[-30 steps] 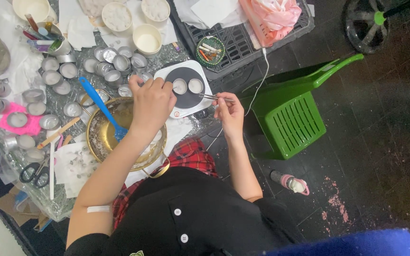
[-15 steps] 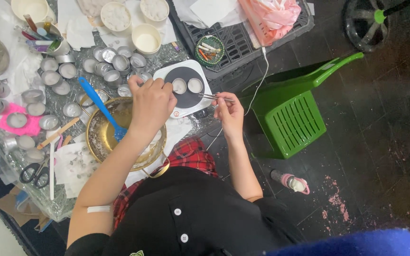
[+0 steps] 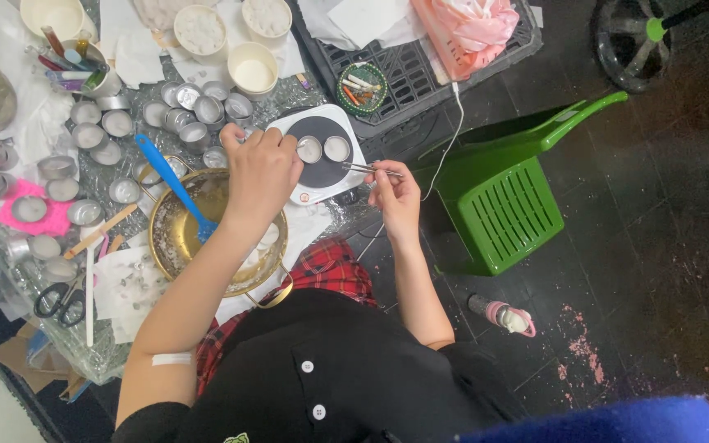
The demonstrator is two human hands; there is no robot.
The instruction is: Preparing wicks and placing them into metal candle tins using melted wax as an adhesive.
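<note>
The left hand (image 3: 263,168) lies knuckles up with its fingers curled at the edge of the small white hot plate (image 3: 320,152); whether they grip anything underneath cannot be told; just past the fingertips stand two little metal cups (image 3: 322,148) on the plate's dark round top, side by side, each with a pale filling. The right hand (image 3: 394,190) is pinched on a pair of metal tweezers (image 3: 368,169), whose tips point toward the cups and stop just short of the plate's right edge. Below the left wrist sits a brass bowl (image 3: 176,234) with a blue spatula (image 3: 172,184) leaning in it, handle slanting up and away from the fingers; beyond the left hand's far side many empty tin cups (image 3: 194,111) crowd the foil-covered table (image 3: 137,316), and farther out stand white tubs (image 3: 253,69) of pale wax; scissors (image 3: 61,300) lie well apart near the table's near edge. Right of the tweezer hand stands a green plastic stool (image 3: 506,201), tipped; above the plate a black crate (image 3: 420,70) holds a small round dish of sticks (image 3: 361,87) and a pink cloth (image 3: 473,25).
</note>
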